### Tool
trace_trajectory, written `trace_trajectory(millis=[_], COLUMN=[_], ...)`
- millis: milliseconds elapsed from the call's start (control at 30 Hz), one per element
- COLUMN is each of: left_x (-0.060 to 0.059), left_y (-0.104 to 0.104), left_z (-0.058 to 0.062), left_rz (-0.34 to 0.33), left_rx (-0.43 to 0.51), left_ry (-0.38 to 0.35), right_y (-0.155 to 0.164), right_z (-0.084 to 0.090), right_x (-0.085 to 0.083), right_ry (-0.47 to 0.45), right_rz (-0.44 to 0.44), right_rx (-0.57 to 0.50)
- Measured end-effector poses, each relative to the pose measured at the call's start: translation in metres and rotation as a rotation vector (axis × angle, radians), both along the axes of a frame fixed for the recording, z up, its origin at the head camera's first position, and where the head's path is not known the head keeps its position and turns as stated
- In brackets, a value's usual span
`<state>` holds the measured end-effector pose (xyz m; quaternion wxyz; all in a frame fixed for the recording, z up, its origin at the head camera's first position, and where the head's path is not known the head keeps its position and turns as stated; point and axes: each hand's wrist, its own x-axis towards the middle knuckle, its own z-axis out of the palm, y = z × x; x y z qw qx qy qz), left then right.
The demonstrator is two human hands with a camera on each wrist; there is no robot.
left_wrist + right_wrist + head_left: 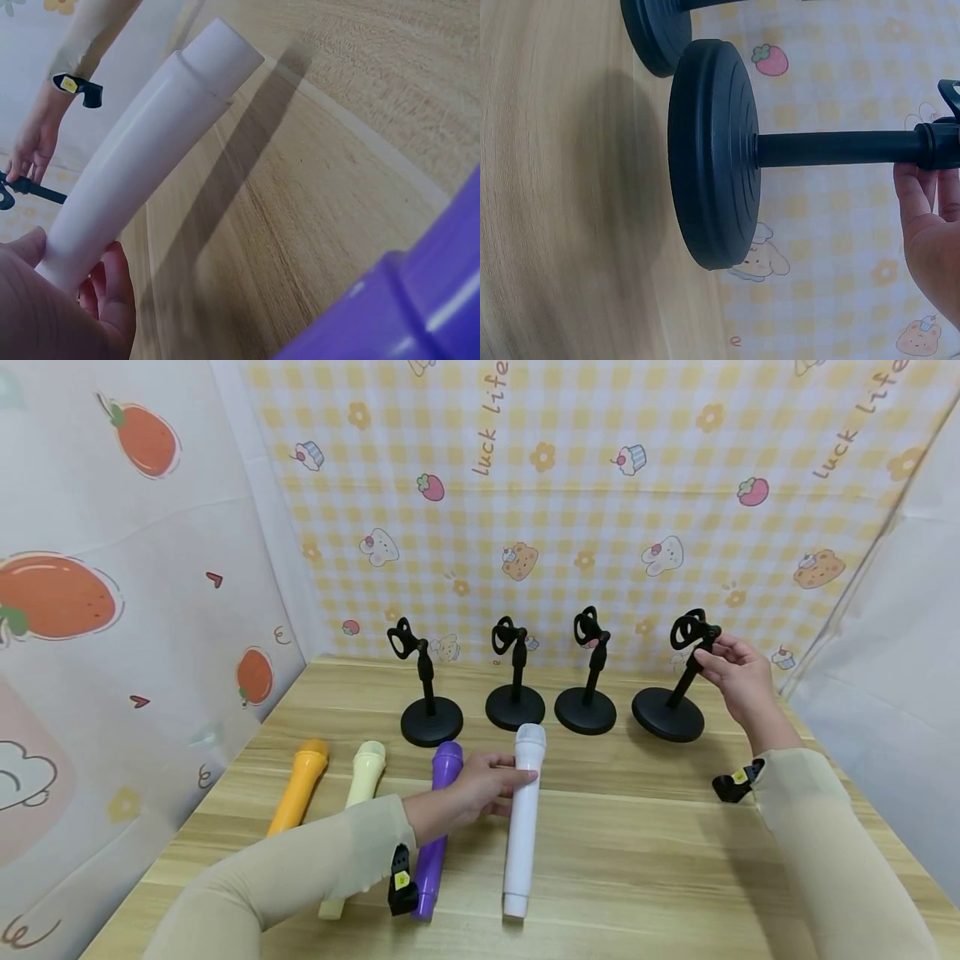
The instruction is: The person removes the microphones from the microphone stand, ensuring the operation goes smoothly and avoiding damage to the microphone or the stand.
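My left hand grips a white microphone near its head, thumb on one side and fingers on the other. In the left wrist view the lower end of the white microphone is raised over the table, with its shadow beneath. At the right, my right hand pinches a black microphone stand high on its post, just under the clip. The stand leans, and its round base hangs off the tabletop in the right wrist view. A purple microphone lies just left of the white one, partly behind my left wrist.
Three more black stands, a left one, a middle one and a right one, stand along the back. An orange microphone and a pale yellow microphone lie at the left, partly hidden by my sleeve. A checked cloth hangs behind the table.
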<state>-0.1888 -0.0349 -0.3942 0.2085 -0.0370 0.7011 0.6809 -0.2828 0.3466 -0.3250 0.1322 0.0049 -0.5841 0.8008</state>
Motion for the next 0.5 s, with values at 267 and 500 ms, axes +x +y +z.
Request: trace_trajectory(millis=[267, 500], left_x=[0.0006, 0.0019], left_y=[0.0023, 0.0028], left_z=[-0.0037, -0.0051], left_rz=[0.043, 0.027], left_rx=[-0.017, -0.054], left_ry=[-0.019, -0.010], right_y=[0.0050, 0.0071], right_z=[-0.0040, -0.0098], right_x=[-0.0049, -0.0078], right_ry=[-0.008, -0.006], right_rz=[0.010, 0.026], right_rx=[-0.022, -0.040])
